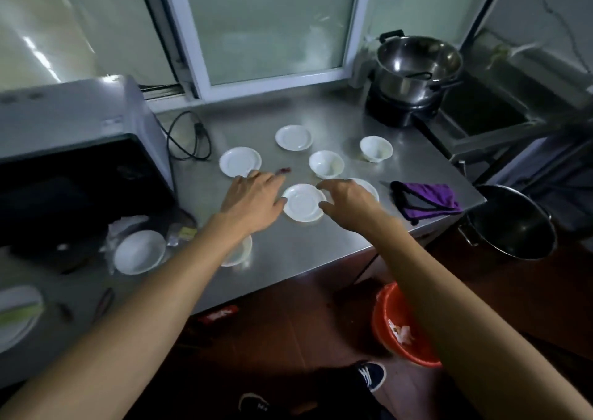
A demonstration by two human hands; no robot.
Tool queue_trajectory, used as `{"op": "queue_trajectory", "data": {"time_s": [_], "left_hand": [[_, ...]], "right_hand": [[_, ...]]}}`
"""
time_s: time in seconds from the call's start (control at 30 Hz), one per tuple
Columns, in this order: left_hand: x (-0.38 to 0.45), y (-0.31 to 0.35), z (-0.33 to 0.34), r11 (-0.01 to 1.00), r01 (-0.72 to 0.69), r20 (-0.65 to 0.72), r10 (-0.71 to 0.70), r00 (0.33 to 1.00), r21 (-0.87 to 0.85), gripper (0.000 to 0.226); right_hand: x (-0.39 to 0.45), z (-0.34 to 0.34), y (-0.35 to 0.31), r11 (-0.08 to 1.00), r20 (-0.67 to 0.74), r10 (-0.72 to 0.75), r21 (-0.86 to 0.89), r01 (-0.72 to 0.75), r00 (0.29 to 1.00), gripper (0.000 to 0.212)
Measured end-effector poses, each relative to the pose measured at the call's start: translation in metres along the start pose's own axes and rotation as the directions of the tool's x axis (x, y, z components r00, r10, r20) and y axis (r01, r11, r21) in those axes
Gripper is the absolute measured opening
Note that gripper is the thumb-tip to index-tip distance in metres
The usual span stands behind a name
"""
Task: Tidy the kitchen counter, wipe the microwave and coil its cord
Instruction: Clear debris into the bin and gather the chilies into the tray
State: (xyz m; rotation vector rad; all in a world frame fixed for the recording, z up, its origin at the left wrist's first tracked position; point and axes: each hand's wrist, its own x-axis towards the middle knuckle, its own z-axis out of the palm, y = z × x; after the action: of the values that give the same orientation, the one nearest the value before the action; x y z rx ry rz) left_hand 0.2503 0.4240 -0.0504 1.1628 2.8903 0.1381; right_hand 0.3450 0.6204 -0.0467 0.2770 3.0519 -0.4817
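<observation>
Several white saucers and small bowls lie scattered on the steel counter (321, 246). My left hand (253, 195) and my right hand (346, 201) reach from either side to one saucer (303, 206) near the counter's middle; their fingers are spread and relaxed at its rim, and neither holds it. The microwave (70, 150) stands at the left, its door dark. Its black cord (189, 137) lies in a loose loop behind it on the counter. A purple cloth (426, 199) lies at the counter's right edge.
A steel pot (417, 66) sits on a black cooker at the back right, with a sink beyond it. A large pot (510, 224) and an orange basin (401, 326) stand on the floor. A small red scrap (284, 170) lies by the left hand.
</observation>
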Motion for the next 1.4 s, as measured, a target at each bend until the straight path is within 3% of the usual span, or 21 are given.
{"op": "queue_trajectory", "data": {"time_s": [0.3, 0.6, 0.77, 1.03, 1.4], "left_hand": [[-0.1, -0.117, -0.025, 0.976, 0.218, -0.083, -0.219, 0.972, -0.012, 0.044], [-0.175, -0.224, -0.026, 0.859, 0.503, -0.137, -0.511, 0.849, -0.09, 0.027], [-0.179, -0.281, -0.035, 0.785, 0.611, -0.128, -0.619, 0.775, -0.101, 0.043], [-0.182, -0.359, -0.055, 0.68, 0.725, -0.2, -0.729, 0.654, -0.111, 0.045], [-0.193, -0.452, -0.07, 0.624, 0.763, -0.244, -0.776, 0.581, -0.166, 0.042]], "right_hand": [[0.038, 0.018, -0.158, 0.967, 0.049, -0.251, -0.038, 0.252, 0.967, 0.047], [0.096, 0.057, -0.282, 0.862, 0.081, -0.506, 0.044, 0.504, 0.859, 0.042], [0.147, 0.071, -0.339, 0.774, 0.071, -0.632, 0.103, 0.625, 0.771, 0.04], [0.214, 0.091, -0.399, 0.689, -0.018, -0.706, 0.216, 0.692, 0.708, 0.035], [0.254, 0.116, -0.479, 0.596, -0.1, -0.775, 0.212, 0.774, 0.624, 0.024]]}}
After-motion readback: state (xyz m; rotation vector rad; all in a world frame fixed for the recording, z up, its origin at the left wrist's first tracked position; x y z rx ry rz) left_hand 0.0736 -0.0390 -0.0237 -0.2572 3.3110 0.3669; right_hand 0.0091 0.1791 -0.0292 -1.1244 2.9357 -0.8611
